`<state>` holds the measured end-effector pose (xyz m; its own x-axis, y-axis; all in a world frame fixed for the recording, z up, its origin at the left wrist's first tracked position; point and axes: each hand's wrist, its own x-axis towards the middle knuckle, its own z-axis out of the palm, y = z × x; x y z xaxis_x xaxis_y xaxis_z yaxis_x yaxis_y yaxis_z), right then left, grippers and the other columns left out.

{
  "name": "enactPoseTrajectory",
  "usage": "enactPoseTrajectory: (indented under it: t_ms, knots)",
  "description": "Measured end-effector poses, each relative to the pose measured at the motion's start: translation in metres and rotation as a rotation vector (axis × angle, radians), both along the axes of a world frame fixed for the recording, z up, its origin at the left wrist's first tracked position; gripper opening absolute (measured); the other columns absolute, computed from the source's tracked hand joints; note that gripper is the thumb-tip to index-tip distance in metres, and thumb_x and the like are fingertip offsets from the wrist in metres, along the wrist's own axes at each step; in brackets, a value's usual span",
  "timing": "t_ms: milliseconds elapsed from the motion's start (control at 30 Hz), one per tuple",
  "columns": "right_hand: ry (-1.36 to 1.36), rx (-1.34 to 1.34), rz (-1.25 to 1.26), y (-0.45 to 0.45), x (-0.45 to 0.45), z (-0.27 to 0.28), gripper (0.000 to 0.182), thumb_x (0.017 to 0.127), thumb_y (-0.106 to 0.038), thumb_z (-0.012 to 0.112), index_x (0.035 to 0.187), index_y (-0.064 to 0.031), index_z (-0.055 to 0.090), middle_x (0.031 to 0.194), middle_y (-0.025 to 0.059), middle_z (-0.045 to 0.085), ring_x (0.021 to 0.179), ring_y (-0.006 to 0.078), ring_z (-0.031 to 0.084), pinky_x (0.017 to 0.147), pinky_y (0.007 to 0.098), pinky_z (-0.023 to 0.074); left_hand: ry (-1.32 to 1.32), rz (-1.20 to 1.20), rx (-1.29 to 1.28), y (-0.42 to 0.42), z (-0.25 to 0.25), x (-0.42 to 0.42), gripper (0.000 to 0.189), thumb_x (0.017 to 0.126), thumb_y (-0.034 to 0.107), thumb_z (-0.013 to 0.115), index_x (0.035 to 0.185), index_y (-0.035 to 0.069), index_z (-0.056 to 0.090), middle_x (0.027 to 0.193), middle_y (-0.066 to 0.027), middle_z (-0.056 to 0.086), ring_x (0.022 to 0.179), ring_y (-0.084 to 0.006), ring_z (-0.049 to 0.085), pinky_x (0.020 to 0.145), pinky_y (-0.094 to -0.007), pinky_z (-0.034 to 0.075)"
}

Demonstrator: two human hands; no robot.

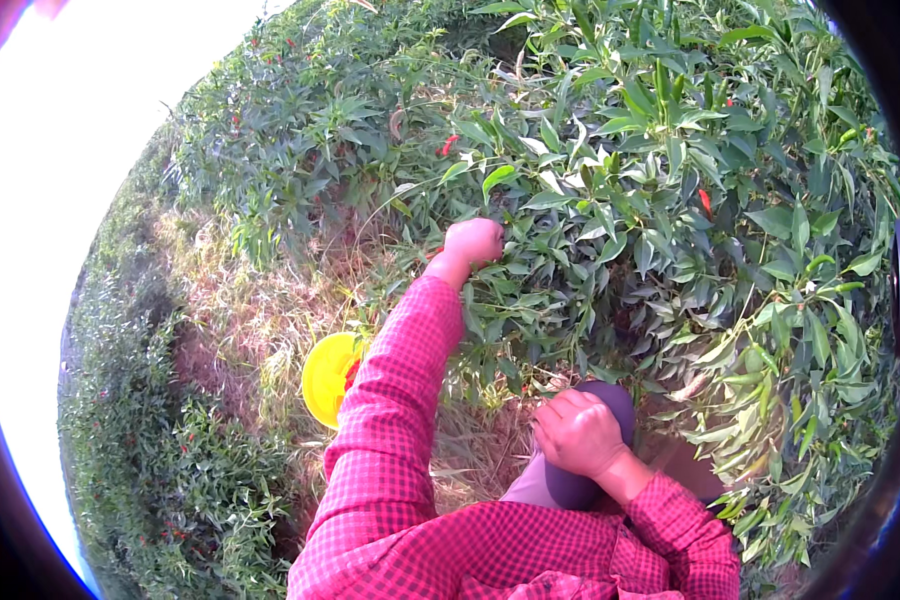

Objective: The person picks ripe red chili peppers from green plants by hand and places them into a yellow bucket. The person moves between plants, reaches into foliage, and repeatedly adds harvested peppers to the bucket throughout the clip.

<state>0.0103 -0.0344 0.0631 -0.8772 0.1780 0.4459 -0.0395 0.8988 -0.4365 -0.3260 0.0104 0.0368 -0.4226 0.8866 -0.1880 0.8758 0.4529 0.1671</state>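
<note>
Among the leaves of a chilli pepper plant, my left hand reaches out with its fingers curled; its fingertips and anything in them are hidden. A red chilli shows beside that wrist. My right hand is curled over my bent knee, back of the hand up, and what it may hold cannot be seen. Left of my left forearm, a yellow plastic container stands on the ground with red chillies in it, partly covered by the sleeve.
Dense chilli plants with green pods and a few red ones rise ahead and to the right. Dry grass covers the strip at left, beyond which runs another row of plants. Leafy branches hang close to my right arm.
</note>
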Motion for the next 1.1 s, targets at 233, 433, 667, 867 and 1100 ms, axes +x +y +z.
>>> enactPoseTrajectory:
  t_ms: [233, 433, 667, 867, 1100]
  knots:
    - [-0.024, -0.012, 0.003, 0.002, 0.001, -0.002, 0.012, 0.074, -0.017, 0.061, 0.066, -0.0101, 0.055, 0.066, 0.0032, 0.056, 0.069, 0.0205, 0.058, 0.062, 0.0323, 0.0476, -1.209, 0.36, 0.691, -0.008, 0.008, -0.016, 0.021, 0.09, 0.027, 0.056, 0.078, 0.01, 0.057, 0.059, 0.0054, 0.044, 0.048, -0.0055, 0.035, 0.044, -0.0208, 0.028]
    - [0.014, 0.045, -0.034, 0.006, 0.003, -0.011, 0.009, 0.073, -0.017, 0.061, 0.069, -0.0099, 0.057, 0.066, 0.0036, 0.056, 0.07, 0.0198, 0.058, 0.063, 0.0315, 0.0474, -1.672, 0.615, 1.181, -0.022, 0.007, -0.033, 0.021, 0.098, 0.026, 0.042, 0.082, 0.012, 0.044, 0.065, 0.0027, 0.04, 0.051, -0.0076, 0.035, 0.042, -0.0214, 0.027]
    - [-0.035, 0.03, 0.024, -0.007, -0.003, -0.006, 0.01, 0.073, -0.018, 0.063, 0.072, -0.009, 0.059, 0.072, 0.0058, 0.06, 0.073, 0.0215, 0.059, 0.066, 0.0334, 0.0473, -0.44, 0.563, 0.828, -0.064, -0.041, -0.068, 0.022, 0.082, 0.015, 0.056, 0.099, 0.003, 0.062, 0.075, -0.0044, 0.06, 0.066, -0.0144, 0.057, 0.06, -0.0284, 0.048]
    - [0.01, -0.029, -0.013, -0.007, -0.005, 0.007, 0.009, 0.071, -0.011, 0.064, 0.077, -0.0063, 0.06, 0.074, 0.0101, 0.06, 0.074, 0.0277, 0.06, 0.067, 0.039, 0.0476, -0.022, 0.374, 0.372, -0.012, 0.002, -0.008, 0.021, 0.079, 0.026, 0.059, 0.092, 0.013, 0.068, 0.096, -0.0122, 0.067, 0.091, -0.0307, 0.064, 0.077, -0.0416, 0.051]
    - [-0.016, -0.063, 0.017, -0.01, -0.007, 0.004, 0.01, 0.07, -0.009, 0.063, 0.078, -0.005, 0.059, 0.075, 0.0114, 0.06, 0.074, 0.0303, 0.059, 0.067, 0.0408, 0.0477, 0.206, 0.406, 0.23, -0.012, -0.006, -0.007, 0.016, 0.081, 0.016, 0.056, 0.087, 0.01, 0.069, 0.085, -0.0101, 0.069, 0.081, -0.0263, 0.069, 0.066, -0.038, 0.053]
